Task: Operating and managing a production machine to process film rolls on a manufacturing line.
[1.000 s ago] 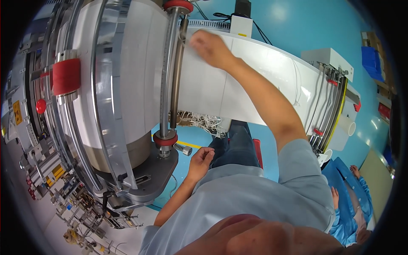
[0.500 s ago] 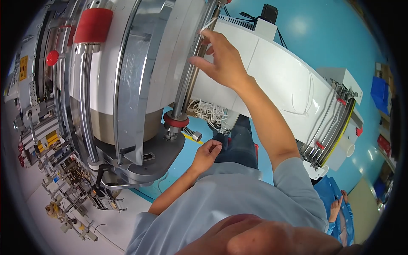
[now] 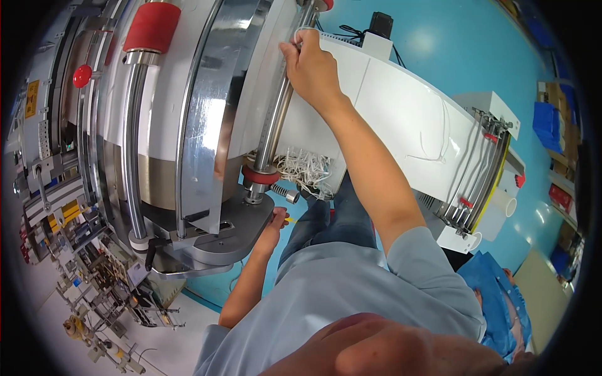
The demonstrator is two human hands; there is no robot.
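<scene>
My right hand (image 3: 311,67) is raised at the upper middle, beside the long metal shaft (image 3: 282,119). Its fingers are pinched together, and a thin white strip (image 3: 305,29) loops at their tips. My left hand (image 3: 269,232) is low, at the edge of the machine's dark grey end plate (image 3: 235,247). The plate partly covers its fingers, so their grip cannot be made out. A red collar (image 3: 261,176) sits on the shaft's near end. Behind it lies a tangled heap of white strips (image 3: 307,169).
A large machine with a red roller (image 3: 152,28) and a red knob (image 3: 81,76) fills the left. To the right stretches a white table-like surface (image 3: 389,106) with rods (image 3: 480,175) at its end. Someone in blue clothing (image 3: 492,294) is at the lower right.
My right hand has moved up and slightly left, its fingers closing at the white strip. My left hand has shifted left from in front of my legs to the plate's edge.
</scene>
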